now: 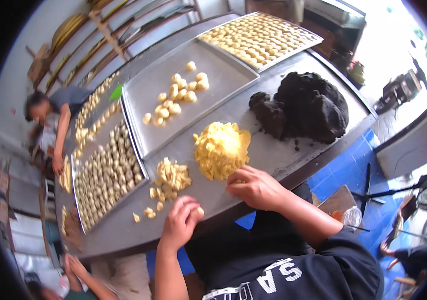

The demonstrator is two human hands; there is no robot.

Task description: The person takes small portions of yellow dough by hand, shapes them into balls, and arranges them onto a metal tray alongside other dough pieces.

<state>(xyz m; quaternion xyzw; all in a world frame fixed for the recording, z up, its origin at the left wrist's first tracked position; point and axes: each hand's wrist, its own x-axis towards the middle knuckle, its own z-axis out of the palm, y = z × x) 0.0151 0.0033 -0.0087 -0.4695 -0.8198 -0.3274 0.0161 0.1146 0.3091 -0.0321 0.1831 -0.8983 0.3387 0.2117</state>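
Note:
A crumbly mound of yellow dough (221,150) stands on the metal table in front of me. My right hand (256,187) is at its near right edge, fingers curled in a pinch with a bit of yellow showing between them. My left hand (179,220) is by the table's near edge, closed, with a small piece of yellow dough (200,211) at the thumb. Just beyond it lies a heap of small torn dough pieces (172,175), with a few loose bits nearer. To the right of the mound sits a large dark, nearly black mass of filling or dough (313,107).
A metal tray (143,117) beyond the mound holds several round dough balls. Full trays of balls stand at the far right (258,40) and at the left (106,175). A person (61,115) reaches over the table's left end; another person's hands (73,265) are at lower left.

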